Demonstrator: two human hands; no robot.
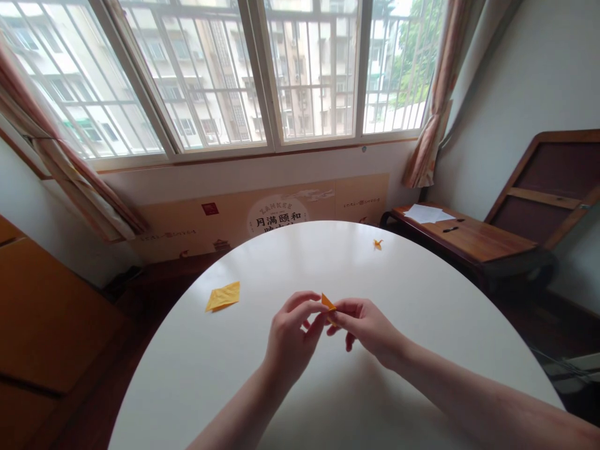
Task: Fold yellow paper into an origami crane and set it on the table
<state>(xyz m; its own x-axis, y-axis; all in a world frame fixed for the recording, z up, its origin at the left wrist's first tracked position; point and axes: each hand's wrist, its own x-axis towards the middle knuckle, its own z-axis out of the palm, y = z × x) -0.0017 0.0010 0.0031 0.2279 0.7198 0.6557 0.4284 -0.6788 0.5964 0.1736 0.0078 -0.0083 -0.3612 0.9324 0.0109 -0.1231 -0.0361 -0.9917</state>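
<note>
Holds a small folded paper (327, 302) in the lower centre of the frame, over the table, between the fingertips of the left hand (291, 337) and the right hand (370, 325). On the left, presses thumb and index finger together on the paper, with the other fingers curled and slightly parted. On the right, pinches the opposite side between thumb and forefinger, with the remaining fingers bent loosely beneath. Covers much of the paper with these fingertips; cannot tell how the hidden folds run. Leaves one sharp corner free, pointing up between the two grips.

Looks bright orange, thin and crisply creased, with a triangular outline and straight edges.

Shows, left of the hands, wrinkled yellow paper (224, 296), flat and roughly four-sided, and, farther back toward the upper right, a tiny orange paper bird (377, 244) with pointed parts. Sets all this against a smooth, glossy white round table (197, 381) with a curved far edge. Includes, at the right, a brown wooden bench (492, 240) bearing white sheets (429, 214); across the top, metal-barred windows (309, 75) flanked by gathered cloth curtains (429, 147); below them, a tan printed panel (360, 194).
</note>
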